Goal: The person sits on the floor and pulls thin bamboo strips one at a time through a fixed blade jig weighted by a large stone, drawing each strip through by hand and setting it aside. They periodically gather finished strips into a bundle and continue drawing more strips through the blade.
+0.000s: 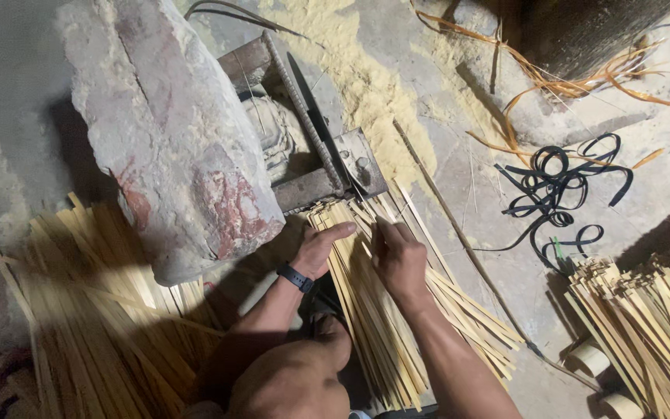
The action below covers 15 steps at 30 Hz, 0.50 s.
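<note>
Bamboo strips (366, 295) lie on the floor against the blade (316, 116); left hand (321, 247) presses them flat, open, while right hand (398, 256) pinches one strip — fingers may slip into the edge.

Head camera looks steeply down, close

Concrete floor (459, 178) is covered with sawdust (366, 77); bamboo strip piles (94, 310), a stone block (172, 132), black straps (560, 186) and tape rolls (591, 358) are laid on it.
</note>
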### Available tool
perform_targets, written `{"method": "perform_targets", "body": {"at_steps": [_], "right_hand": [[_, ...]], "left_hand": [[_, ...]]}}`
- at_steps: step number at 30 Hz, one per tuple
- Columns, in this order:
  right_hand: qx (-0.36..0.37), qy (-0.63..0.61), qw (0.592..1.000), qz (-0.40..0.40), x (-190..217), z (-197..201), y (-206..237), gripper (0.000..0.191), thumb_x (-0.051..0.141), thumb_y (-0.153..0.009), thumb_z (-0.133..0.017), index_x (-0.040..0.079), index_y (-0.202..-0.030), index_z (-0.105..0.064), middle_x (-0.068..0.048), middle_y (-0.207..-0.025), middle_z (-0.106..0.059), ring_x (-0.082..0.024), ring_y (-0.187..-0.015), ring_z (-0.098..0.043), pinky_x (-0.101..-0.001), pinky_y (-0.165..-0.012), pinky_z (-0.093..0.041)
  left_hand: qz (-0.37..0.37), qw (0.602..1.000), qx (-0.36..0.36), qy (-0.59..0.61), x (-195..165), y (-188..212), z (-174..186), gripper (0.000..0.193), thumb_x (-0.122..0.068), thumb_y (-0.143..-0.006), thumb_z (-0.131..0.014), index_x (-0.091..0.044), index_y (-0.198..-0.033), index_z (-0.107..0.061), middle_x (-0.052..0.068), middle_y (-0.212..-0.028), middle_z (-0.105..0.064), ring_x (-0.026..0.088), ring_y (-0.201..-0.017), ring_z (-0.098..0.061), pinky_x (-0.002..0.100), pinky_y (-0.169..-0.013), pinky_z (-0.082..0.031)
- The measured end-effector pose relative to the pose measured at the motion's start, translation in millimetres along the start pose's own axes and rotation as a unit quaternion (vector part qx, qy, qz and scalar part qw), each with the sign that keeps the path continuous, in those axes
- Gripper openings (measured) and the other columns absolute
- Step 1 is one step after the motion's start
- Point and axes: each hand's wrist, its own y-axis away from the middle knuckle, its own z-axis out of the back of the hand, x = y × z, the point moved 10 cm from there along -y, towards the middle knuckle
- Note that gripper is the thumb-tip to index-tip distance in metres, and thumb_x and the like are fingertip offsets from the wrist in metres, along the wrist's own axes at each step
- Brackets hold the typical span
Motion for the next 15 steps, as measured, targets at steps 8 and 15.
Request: {"method": "perform_targets", "body": {"at_steps": [8, 15], "right_hand": [[0.053, 0.011, 0.998, -0.032, 3.9, -10.0, -18.7, 0.022, 0.004, -0.083, -0.073, 0.003, -0.104, -0.074, -0.016, -0.085, -0.07, -0.033, -0.066, -0.069, -0.044, -0.06, -0.055], [0.056, 0.021, 0.997, 0.042, 9.1, 28.6, 28.2, 0.017, 0.009, -0.089, -0.074, 0.004, -0.105, -0.074, -0.014, -0.095, -0.07, -0.028, -0.072, -0.07, -0.0374, -0.064, -0.058]], "left_hand": [[-0.032, 0.999, -0.005, 0.033, 0.8, -9.1, -8.7, 0.053, -0.026, -0.085, -0.079, 0.008, -0.124, -0.068, 0.022, -0.135, -0.067, 0.028, -0.138, -0.055, 0.04, -0.122, -0.031], [-0.038, 0.997, 0.045, 0.045, -23.9, 11.4, -28.9, 0.056, -0.028, -0.082, -0.082, 0.008, -0.122, -0.069, 0.024, -0.134, -0.069, 0.031, -0.139, -0.056, 0.042, -0.123, -0.032]]}}
